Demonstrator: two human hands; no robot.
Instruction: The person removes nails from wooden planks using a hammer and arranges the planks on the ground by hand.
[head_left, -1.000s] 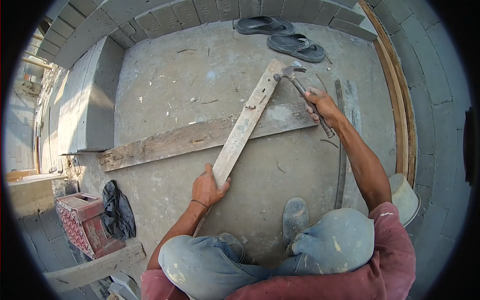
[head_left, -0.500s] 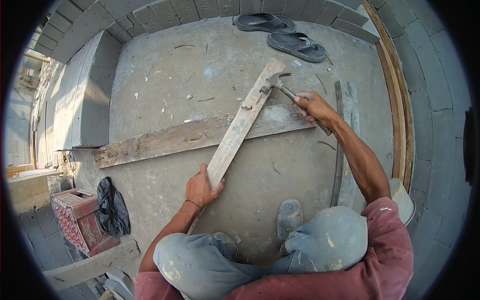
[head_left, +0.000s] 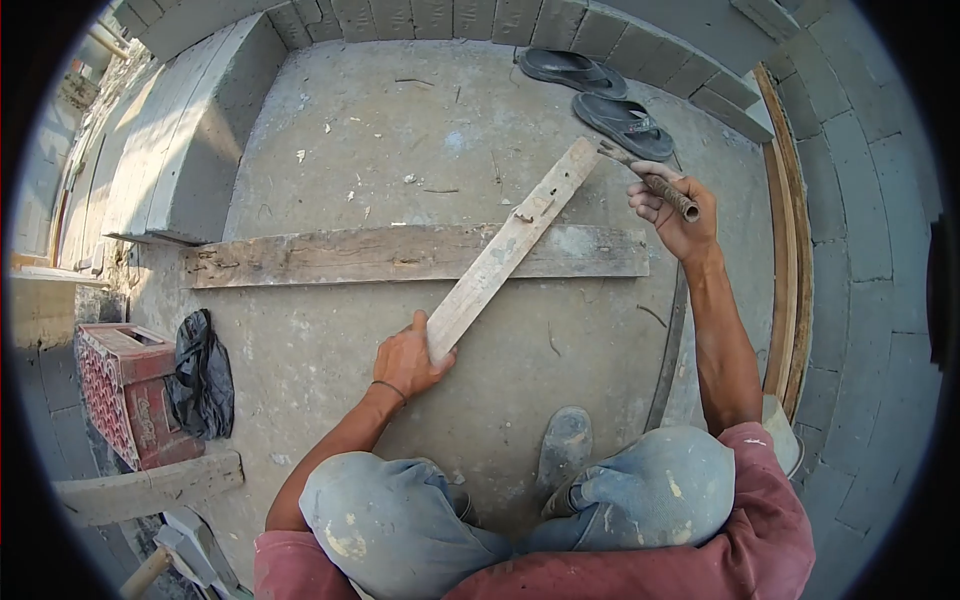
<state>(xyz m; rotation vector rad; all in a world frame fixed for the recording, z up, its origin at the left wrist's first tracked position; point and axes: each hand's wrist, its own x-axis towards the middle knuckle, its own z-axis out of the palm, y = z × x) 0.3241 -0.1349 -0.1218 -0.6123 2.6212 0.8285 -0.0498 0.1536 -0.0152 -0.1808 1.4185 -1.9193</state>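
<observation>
My left hand [head_left: 412,358] is closed around the near end of a short, pale wooden board [head_left: 490,268]. This board lies slantwise across a longer weathered plank [head_left: 335,258] on the floor. A bent nail [head_left: 523,218] stands out of the board's upper face, with dark spots further up. In my right hand [head_left: 684,214] is a hammer [head_left: 668,188], held beyond the board's far end at the right. Its handle end points toward me, and the head is partly hard to make out.
Black flip-flops [head_left: 622,122] lie at the back, near a row of grey blocks [head_left: 480,18]. To the left are a red crate [head_left: 150,400], a black plastic bag [head_left: 203,375] and stacked blocks [head_left: 200,130]. Timber [head_left: 790,230] runs along the right wall.
My right hand has risen and moved right, carrying the hammer off the board's surface. The hammer's handle now points toward me. My left hand keeps its hold while the view has shifted slightly.
</observation>
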